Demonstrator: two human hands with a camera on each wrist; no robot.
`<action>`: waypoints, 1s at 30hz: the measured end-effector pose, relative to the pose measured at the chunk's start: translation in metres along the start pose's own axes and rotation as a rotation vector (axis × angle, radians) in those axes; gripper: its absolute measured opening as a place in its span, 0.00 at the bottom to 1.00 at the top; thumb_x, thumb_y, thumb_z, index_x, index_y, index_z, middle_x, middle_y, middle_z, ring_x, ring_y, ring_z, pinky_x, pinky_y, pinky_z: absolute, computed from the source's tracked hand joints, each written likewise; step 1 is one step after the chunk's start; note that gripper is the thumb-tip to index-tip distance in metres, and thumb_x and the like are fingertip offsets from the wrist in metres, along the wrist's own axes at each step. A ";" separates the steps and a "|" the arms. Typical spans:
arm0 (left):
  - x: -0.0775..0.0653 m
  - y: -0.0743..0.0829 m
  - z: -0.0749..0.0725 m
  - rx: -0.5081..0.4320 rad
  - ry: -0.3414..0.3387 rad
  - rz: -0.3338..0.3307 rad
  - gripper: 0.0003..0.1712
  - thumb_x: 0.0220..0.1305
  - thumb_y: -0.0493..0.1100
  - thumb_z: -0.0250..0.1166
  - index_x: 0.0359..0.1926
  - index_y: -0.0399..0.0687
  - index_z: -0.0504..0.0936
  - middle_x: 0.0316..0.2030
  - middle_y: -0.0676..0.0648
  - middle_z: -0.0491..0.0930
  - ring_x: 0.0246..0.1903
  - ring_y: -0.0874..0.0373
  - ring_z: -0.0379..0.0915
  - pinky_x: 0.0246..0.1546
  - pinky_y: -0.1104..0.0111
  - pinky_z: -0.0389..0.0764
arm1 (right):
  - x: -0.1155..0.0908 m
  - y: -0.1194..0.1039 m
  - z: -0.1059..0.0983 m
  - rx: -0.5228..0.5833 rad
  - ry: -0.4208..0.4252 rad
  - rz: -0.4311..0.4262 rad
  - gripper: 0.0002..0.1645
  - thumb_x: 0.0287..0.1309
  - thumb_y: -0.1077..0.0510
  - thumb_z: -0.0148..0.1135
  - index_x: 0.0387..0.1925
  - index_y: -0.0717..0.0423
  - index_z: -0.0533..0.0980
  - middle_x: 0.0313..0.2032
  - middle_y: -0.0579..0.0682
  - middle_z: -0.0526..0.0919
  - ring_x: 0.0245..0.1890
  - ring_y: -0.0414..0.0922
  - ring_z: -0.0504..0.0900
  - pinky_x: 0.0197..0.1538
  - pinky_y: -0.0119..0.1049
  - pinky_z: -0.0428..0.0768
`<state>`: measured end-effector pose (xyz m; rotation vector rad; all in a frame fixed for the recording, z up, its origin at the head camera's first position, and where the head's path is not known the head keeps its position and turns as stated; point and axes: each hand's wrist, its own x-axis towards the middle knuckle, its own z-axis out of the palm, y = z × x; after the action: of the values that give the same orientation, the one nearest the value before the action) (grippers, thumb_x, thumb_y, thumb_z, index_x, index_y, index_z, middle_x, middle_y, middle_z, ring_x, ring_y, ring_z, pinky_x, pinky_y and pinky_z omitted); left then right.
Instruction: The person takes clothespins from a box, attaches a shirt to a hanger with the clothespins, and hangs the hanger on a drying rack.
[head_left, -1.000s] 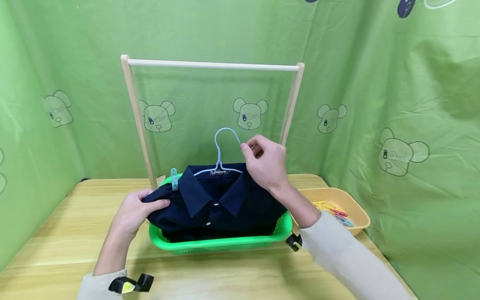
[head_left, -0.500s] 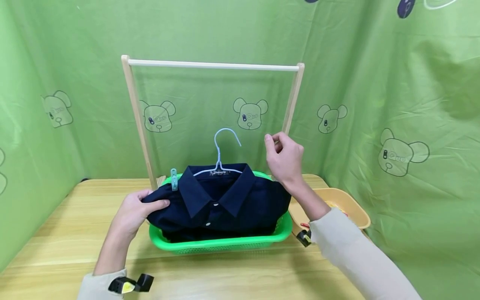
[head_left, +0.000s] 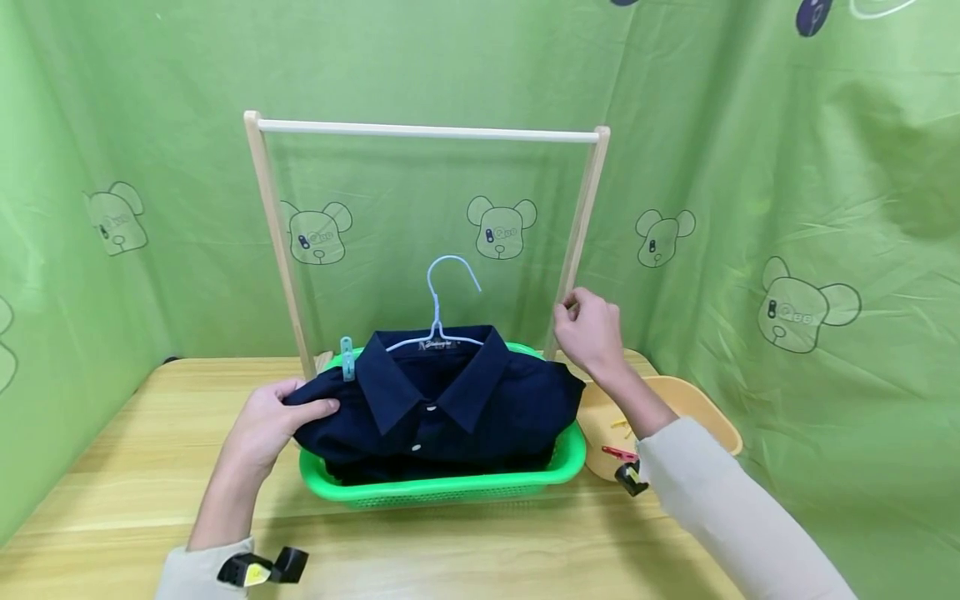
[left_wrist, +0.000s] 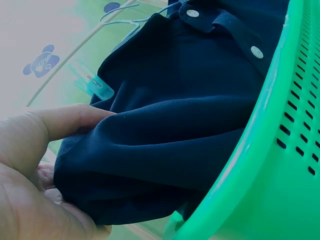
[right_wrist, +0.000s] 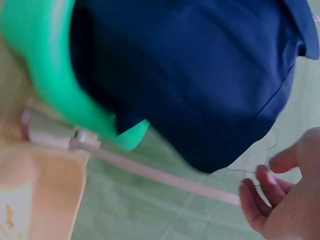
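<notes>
A dark navy collared shirt [head_left: 495, 417] with white buttons lies in a green basket [head_left: 442, 483]. Its collar hangs on a pale blue wire hanger [head_left: 437, 308], whose hook stands up. My left hand [head_left: 262, 429] pinches the shirt's left-side shoulder between thumb and fingers; the left wrist view shows the fabric bunched in that hand. Close by, a light blue clothespin [head_left: 348, 360] is clipped upright on the shoulder. My right hand [head_left: 590, 333] is in the air by the shirt's other shoulder, apart from it. Its fingers are loosely curled with nothing between them in the right wrist view.
Behind the basket stands a wooden rack with a white rod [head_left: 427, 131]. To the right, an orange tray [head_left: 705, 408] holds yellow and red clothespins, partly hidden by my right forearm. Green curtains enclose the wooden table [head_left: 360, 550].
My right hand has left the hanger's hook and moved right, then slightly down, beside the rack's right post. My left hand keeps its hold on the shirt.
</notes>
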<state>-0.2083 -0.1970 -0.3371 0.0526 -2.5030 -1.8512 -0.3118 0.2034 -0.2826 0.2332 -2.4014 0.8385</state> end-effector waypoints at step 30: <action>-0.001 0.000 0.000 -0.012 0.028 0.009 0.12 0.57 0.43 0.75 0.27 0.46 0.78 0.24 0.56 0.77 0.30 0.58 0.73 0.34 0.67 0.74 | -0.023 0.106 0.007 -0.458 -0.575 0.068 0.23 0.50 0.60 0.56 0.45 0.72 0.79 0.46 0.70 0.84 0.47 0.68 0.81 0.51 0.56 0.79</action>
<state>-0.2069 -0.1973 -0.3366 0.0661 -2.4697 -1.8482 -0.3319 0.2819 -0.3547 0.2319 -3.0717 0.2374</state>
